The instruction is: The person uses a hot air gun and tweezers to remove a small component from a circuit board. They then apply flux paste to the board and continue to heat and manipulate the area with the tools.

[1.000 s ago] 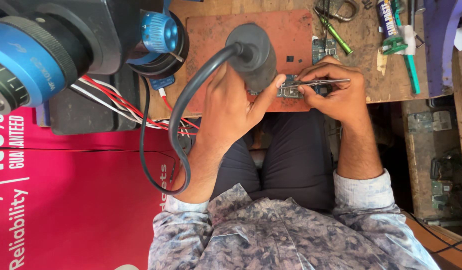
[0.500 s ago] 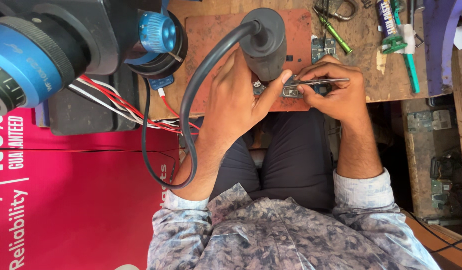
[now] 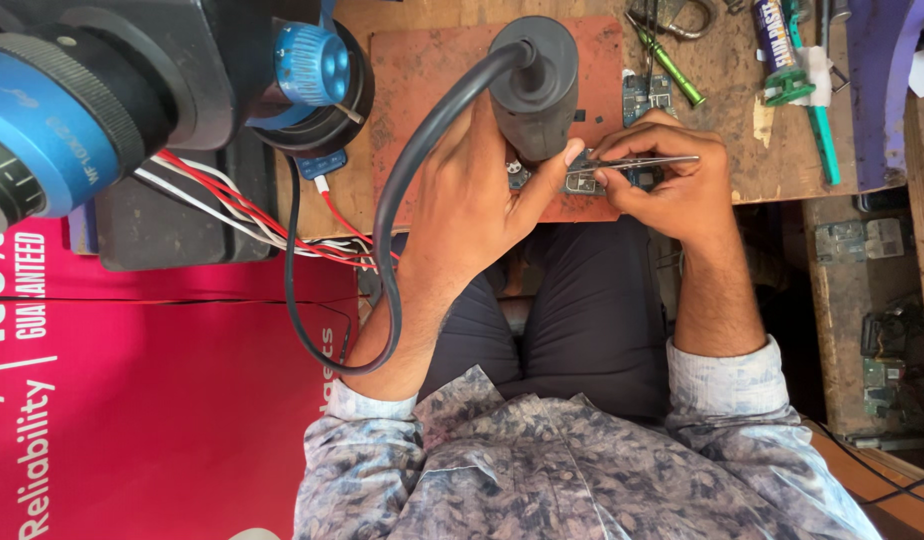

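Grey hot-air handpiece (image 3: pixel 535 85) gripped in left hand (image 3: pixel 472 205), nozzle end down over small circuit board (image 3: pixel 585 181) on the reddish mat (image 3: pixel 432 80). Right hand (image 3: pixel 672 185) pinches tweezers (image 3: pixel 647 161), long axis level, tips toward board, just beside the handpiece.

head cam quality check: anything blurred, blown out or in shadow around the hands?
Head view: the left hand, the dark handle it holds and the tweezers in the right hand are sharp in even daylight. The blue-ringed microscope, close to the lens, is soft. Under the bench by the lap it is deep shadow, detail lost. No glare.
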